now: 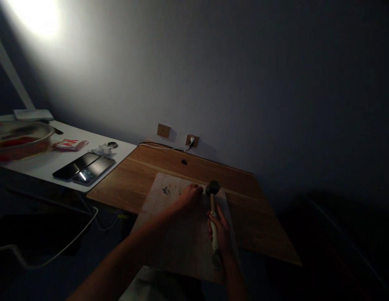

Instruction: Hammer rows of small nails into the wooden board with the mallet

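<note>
Your right hand [221,230] is wrapped around the handle of a mallet [214,236], whose dark head [212,188] sits at twelve o'clock from that grip. At eleven o'clock from the right hand, your left hand [191,193] is down at the far part of a pale board [184,251], its fingers curled; whether they pinch anything, you cannot tell from here. The mallet's head is near it, at three o'clock, apart from the fingers.

Measured from your left hand, a small bit [179,192] lies just beside it at nine o'clock, with a few dark pieces [166,190] a little farther that way, all on the board. The board lies over a wooden tabletop [263,225] and overhangs its near edge.

Between nine and ten, on a white table [125,147], two phones [84,168] lie side by side. Around ten come crumpled clear plastic [102,150], a red-and-white packet [70,144] and a blurred clear bowl [23,142]. At twelve, a white plug [192,140] fills a wall socket [196,143].
</note>
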`<state>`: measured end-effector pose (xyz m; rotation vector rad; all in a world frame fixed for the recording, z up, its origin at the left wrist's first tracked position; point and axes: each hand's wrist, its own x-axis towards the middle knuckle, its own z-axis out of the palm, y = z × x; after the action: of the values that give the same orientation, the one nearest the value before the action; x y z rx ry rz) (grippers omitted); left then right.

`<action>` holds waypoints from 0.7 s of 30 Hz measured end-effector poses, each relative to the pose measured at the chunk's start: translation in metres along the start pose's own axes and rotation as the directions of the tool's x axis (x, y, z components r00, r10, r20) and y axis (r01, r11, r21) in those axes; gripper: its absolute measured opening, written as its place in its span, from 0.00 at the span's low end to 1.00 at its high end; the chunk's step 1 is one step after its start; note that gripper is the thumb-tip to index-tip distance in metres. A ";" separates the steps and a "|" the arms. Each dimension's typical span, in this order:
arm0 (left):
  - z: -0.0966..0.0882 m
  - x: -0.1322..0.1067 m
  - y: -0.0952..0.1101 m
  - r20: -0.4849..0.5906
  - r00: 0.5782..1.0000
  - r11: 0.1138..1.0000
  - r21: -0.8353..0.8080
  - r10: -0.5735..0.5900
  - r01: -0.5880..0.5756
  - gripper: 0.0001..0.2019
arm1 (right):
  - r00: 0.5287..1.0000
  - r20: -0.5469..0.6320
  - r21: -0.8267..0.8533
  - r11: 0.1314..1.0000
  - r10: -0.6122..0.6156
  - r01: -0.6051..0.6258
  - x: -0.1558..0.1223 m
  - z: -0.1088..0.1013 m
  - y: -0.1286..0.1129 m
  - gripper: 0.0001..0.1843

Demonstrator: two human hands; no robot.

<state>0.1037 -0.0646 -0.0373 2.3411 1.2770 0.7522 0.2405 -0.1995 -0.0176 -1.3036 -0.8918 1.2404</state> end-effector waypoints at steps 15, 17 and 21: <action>0.010 0.002 -0.018 -0.047 0.993 0.972 -0.216 -0.110 0.097 0.25 | 0.996 0.085 -0.062 0.997 -0.040 0.045 -0.001 0.005 0.002 0.35; 0.012 0.002 -0.019 -0.039 0.993 0.973 -0.208 -0.112 0.102 0.26 | 0.997 0.053 -0.069 0.996 -0.048 0.052 -0.001 0.004 0.002 0.36; 0.012 0.003 -0.021 -0.049 0.991 0.975 -0.192 -0.122 0.110 0.26 | 0.996 0.060 -0.069 0.996 -0.059 0.063 -0.001 0.004 0.005 0.36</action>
<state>0.0987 -0.0524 -0.0575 2.0894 1.2937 0.8717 0.2354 -0.2004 -0.0216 -1.2924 -1.0179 1.2139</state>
